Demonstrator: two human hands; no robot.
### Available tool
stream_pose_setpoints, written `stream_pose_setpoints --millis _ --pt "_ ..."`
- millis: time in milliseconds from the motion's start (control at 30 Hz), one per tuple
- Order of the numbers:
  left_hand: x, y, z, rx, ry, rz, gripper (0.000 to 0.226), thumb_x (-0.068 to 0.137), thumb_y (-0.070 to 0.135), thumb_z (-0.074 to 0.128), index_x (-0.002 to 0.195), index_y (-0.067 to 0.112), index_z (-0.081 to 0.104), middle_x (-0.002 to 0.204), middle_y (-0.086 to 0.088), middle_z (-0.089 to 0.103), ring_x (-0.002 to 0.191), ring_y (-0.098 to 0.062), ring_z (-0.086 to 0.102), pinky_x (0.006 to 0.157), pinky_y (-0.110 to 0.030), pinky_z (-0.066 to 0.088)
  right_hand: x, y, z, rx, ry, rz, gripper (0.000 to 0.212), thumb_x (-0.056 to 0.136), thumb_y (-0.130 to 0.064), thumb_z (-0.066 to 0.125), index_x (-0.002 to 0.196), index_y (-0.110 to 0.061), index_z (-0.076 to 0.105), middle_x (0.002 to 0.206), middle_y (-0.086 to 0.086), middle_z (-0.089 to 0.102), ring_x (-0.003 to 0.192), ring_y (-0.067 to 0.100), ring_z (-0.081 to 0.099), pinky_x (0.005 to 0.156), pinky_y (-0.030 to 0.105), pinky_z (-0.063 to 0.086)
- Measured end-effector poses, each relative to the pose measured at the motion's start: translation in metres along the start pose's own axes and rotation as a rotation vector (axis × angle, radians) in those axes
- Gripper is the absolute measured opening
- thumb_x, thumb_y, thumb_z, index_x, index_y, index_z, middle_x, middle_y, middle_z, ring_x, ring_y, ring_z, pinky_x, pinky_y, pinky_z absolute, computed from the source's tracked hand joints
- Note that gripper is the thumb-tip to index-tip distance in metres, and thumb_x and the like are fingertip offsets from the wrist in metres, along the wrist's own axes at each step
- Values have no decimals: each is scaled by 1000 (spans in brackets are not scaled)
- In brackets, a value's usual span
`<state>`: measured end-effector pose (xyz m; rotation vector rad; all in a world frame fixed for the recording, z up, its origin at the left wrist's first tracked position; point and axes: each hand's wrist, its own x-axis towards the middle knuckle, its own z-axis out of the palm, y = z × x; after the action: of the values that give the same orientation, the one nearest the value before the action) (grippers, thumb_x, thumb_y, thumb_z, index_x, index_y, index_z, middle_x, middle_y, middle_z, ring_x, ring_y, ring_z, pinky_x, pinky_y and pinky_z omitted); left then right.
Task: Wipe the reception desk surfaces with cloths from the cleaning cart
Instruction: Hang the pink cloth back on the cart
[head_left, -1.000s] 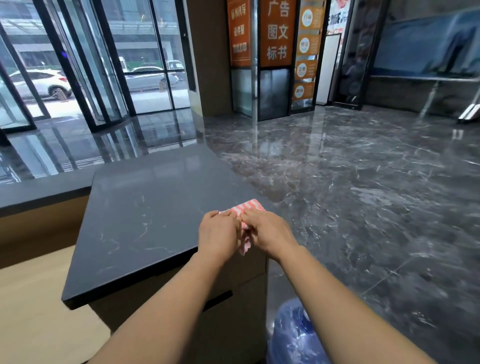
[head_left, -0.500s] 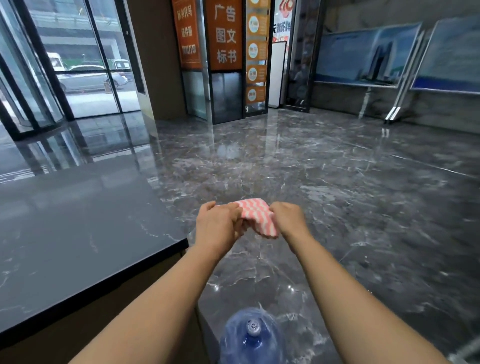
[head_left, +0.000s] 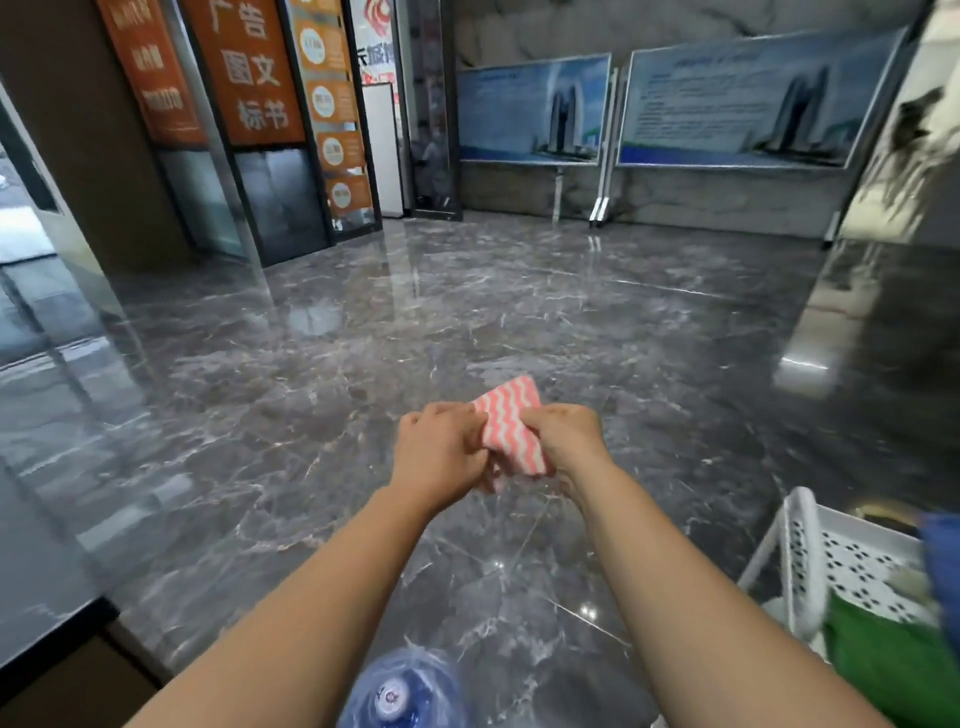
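A folded pink-and-white wavy-striped cloth (head_left: 511, 428) is held in the air over the marble floor, in front of me. My left hand (head_left: 441, 454) grips its left side and my right hand (head_left: 566, 441) grips its right side, fingers curled round it. The dark stone reception desk (head_left: 47, 582) shows only as a corner at the lower left, away from both hands. The white perforated cleaning cart (head_left: 815, 561) stands at the lower right, with a green cloth (head_left: 883, 660) lying in it.
A blue water bottle (head_left: 400, 691) stands on the floor just below my arms. Glossy grey marble floor (head_left: 467, 322) stretches ahead. Orange signboards (head_left: 249, 73) and glass doors are at the far left, blue display boards (head_left: 535, 109) on stands at the back wall.
My view has swung right, off the desk toward the cart. Both hands lifted the cloth off the desk edge and now hold it in the air over the floor.
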<state>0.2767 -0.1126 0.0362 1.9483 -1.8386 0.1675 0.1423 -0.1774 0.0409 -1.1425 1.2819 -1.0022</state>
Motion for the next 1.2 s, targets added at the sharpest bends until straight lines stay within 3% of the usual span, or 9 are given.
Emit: stream_pose_setpoints --millis 100,233,367,533,633,767,900,1067,1200 --pt "18 36 4 -381 -93 -160 21 59 33 54 70 16 61 65 4 62 71 -23 64 68 -36 53 10 3 -28 -32 100 -14 22 79 -11 72 60 -16 62 70 8 67 72 21 61 75 36 53" --pt "47 82 8 -919 -135 -491 25 65 33 63 58 9 59 52 -4 46 53 -19 43 54 -31 37 16 3 -57 -41 214 -56 23 77 -15 72 57 -13 61 63 6 62 63 18 53 63 32 44" --pt "72 114 13 -1181 -472 -585 36 81 36 73 96 4 65 81 -9 64 66 -15 58 62 -23 49 20 -1 -80 -41 277 -92 25 80 -14 71 57 -16 62 61 2 65 61 18 57 64 32 46" --pt "89 129 27 -1238 -588 -527 25 84 27 73 93 6 63 85 -12 64 62 -13 61 57 -21 54 15 -9 -96 8 248 -69 21 81 -3 64 63 -13 66 51 4 62 46 13 57 50 21 45" --pt "96 139 33 -1286 -647 -533 30 90 20 64 107 -5 65 75 -13 65 44 -10 61 41 -19 49 12 -13 -108 107 238 -24 16 84 -6 65 69 -9 63 55 5 63 49 14 60 53 23 50" --pt "98 155 47 -1208 -719 -422 16 90 11 58 99 0 65 67 -9 61 42 -10 55 42 -18 46 10 -6 -130 137 340 -7 17 85 -19 72 77 -8 62 62 4 64 52 11 59 49 19 47" --pt "95 176 66 -1062 -765 -232 10 84 2 64 85 11 61 72 -6 64 56 -12 60 49 -19 48 8 6 -157 -42 435 10 21 84 -18 69 65 -11 64 60 7 65 58 20 62 61 34 53" --pt "95 217 82 -849 -579 -1 16 85 15 64 70 14 58 67 -7 63 60 -20 59 51 -25 44 12 5 -200 -365 555 -24 40 90 -27 61 53 -13 57 61 8 63 64 21 58 60 34 46" --pt "110 245 88 -667 -406 137 14 80 8 56 71 19 61 69 -2 61 76 -27 64 62 -29 46 11 -9 -254 -598 697 48 27 88 -25 62 62 -19 59 83 3 70 83 23 65 64 28 41"
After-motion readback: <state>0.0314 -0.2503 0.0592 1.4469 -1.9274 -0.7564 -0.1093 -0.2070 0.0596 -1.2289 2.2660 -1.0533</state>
